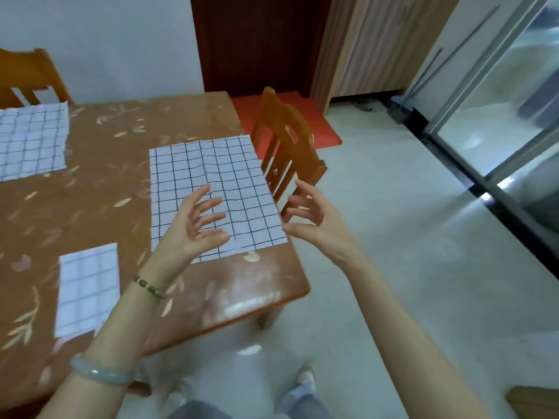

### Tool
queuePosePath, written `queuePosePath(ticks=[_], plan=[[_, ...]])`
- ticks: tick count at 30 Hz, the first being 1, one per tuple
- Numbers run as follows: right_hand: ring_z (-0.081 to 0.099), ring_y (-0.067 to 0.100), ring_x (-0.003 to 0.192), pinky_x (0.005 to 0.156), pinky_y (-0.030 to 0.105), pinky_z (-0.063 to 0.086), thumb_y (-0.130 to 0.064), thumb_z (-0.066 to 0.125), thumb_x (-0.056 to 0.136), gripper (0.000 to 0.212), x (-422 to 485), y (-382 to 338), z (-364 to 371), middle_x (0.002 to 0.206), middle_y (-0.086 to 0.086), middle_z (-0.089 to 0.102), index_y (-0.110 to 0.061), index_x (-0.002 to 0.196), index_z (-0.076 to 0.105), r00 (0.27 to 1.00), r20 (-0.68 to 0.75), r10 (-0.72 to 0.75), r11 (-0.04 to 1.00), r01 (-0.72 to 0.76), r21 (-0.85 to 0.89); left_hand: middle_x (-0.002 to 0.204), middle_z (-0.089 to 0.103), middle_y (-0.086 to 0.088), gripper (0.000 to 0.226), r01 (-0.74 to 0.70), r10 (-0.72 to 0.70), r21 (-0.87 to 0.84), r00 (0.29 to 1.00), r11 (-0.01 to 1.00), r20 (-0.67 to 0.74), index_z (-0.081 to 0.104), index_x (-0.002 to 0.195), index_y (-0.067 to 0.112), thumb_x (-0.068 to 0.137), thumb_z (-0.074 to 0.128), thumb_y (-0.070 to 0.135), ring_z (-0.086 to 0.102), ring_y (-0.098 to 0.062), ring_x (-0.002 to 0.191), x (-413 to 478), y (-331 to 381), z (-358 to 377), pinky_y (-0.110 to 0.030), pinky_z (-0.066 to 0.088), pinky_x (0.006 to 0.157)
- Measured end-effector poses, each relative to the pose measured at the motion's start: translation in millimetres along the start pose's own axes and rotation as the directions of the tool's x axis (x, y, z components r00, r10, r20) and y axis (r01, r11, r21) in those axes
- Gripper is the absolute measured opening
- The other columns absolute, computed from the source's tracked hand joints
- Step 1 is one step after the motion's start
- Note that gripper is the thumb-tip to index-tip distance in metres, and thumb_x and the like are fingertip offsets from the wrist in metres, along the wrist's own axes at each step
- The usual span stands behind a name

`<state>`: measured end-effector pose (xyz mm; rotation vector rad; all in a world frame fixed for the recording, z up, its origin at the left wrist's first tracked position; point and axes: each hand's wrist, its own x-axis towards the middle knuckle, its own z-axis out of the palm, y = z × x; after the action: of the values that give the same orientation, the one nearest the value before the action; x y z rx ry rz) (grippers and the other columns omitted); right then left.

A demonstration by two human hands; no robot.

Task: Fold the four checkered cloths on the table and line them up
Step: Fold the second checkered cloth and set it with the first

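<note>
A white cloth with a black check lies spread flat near the right edge of the table. My left hand hovers over its near part, fingers apart, holding nothing. Just beyond the cloth's near right corner, past the table edge, my right hand is also open and empty. A smaller folded checkered cloth rests at the near left. Another unfolded checkered cloth lies at the far left, cut off by the frame edge.
A wooden chair stands tight against the table's right side, close to my right hand. Another chair is at the far left. A red mat, dark door and sliding glass door lie beyond. My feet show below.
</note>
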<state>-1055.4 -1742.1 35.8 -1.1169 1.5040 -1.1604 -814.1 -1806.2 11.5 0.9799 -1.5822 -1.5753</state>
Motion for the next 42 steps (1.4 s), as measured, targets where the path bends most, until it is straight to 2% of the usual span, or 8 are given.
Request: queuePosePath(ticks=[5,11,16,21,29,35,39,42], plan=[[0.059,0.015,0.114,0.089,0.024,0.053,-0.001,0.077,0.075,0.08,13,10,-76,0.129,0.005,0.056,-0.024,0.141,0.039,0.995,0.094,-0.018,0.999,0.022,-0.038,0.138,0.047,0.001,0.099,-0.024,0.023,-0.006,0.996,1.0,-0.085,0.031,0.143,0.028,0.057,0.078,0.037,0.053,-0.015,0.123,22,0,82,-0.034,0.047,0.098],[0.059,0.009,0.111,0.076,0.011,0.05,-0.004,0.076,0.076,0.078,40,15,-127,0.121,-0.006,0.056,-0.028,0.14,0.038,0.985,0.169,-0.027,0.999,0.034,-0.039,0.139,0.047,0.004,0.096,-0.022,0.022,0.004,0.983,1.0,-0.182,0.031,0.142,0.029,0.058,0.077,0.037,0.052,-0.01,0.124,45,5,129,-0.029,0.048,0.098],[0.059,0.014,0.114,0.078,0.015,0.052,0.0,0.076,0.075,0.079,80,24,-156,0.128,0.005,0.056,-0.025,0.141,0.039,0.981,0.195,-0.017,1.0,0.021,-0.017,0.138,0.047,0.003,0.094,-0.011,0.015,0.017,0.971,1.0,-0.238,0.032,0.142,0.029,0.059,0.077,0.036,0.052,-0.013,0.124,83,2,148,-0.036,0.047,0.1],[0.06,0.013,0.113,0.081,0.018,0.053,-0.001,0.075,0.076,0.074,147,30,-187,0.127,0.003,0.057,-0.03,0.135,0.042,0.969,0.246,-0.028,0.999,0.035,-0.024,0.138,0.047,0.004,0.092,-0.065,0.078,0.057,0.958,0.996,-0.277,0.031,0.142,0.03,0.062,0.076,0.035,0.05,-0.012,0.125,147,-3,167,-0.031,0.047,0.098],[0.059,0.014,0.114,0.087,0.022,0.053,-0.005,0.075,0.077,0.073,283,9,-208,0.128,0.002,0.057,-0.031,0.136,0.04,0.915,0.402,-0.011,0.998,0.035,-0.052,0.14,0.043,0.008,0.089,-0.037,0.102,0.157,0.897,0.987,-0.429,0.027,0.136,0.048,0.061,0.074,0.043,0.049,-0.009,0.126,254,4,160,-0.032,0.044,0.1],[0.059,0.015,0.113,0.093,0.028,0.052,-0.007,0.075,0.078,0.074,364,-10,-216,0.128,0.002,0.057,-0.029,0.139,0.038,0.867,0.497,-0.027,0.997,0.062,-0.055,0.139,0.044,0.01,0.095,0.002,0.069,0.136,0.857,0.991,-0.511,0.027,0.143,0.034,0.06,0.074,0.043,0.05,-0.007,0.124,310,15,156,-0.033,0.045,0.101],[0.059,0.014,0.113,0.089,0.022,0.052,-0.006,0.074,0.079,0.074,419,-19,-219,0.127,0.001,0.057,-0.027,0.139,0.037,0.822,0.568,-0.043,0.995,0.085,-0.047,0.139,0.046,0.008,0.095,0.022,0.06,0.129,0.801,0.991,-0.596,0.029,0.143,0.034,0.06,0.074,0.044,0.05,-0.012,0.125,343,16,153,-0.038,0.045,0.102],[0.059,0.017,0.114,0.09,0.025,0.052,-0.003,0.073,0.079,0.074,465,-23,-218,0.129,0.005,0.056,-0.025,0.14,0.037,0.767,0.64,-0.052,0.996,0.082,-0.018,0.139,0.046,0.009,0.096,0.044,0.043,0.115,0.753,0.992,-0.657,0.029,0.143,0.034,0.059,0.073,0.045,0.051,-0.01,0.123,370,14,156,-0.034,0.045,0.1]])
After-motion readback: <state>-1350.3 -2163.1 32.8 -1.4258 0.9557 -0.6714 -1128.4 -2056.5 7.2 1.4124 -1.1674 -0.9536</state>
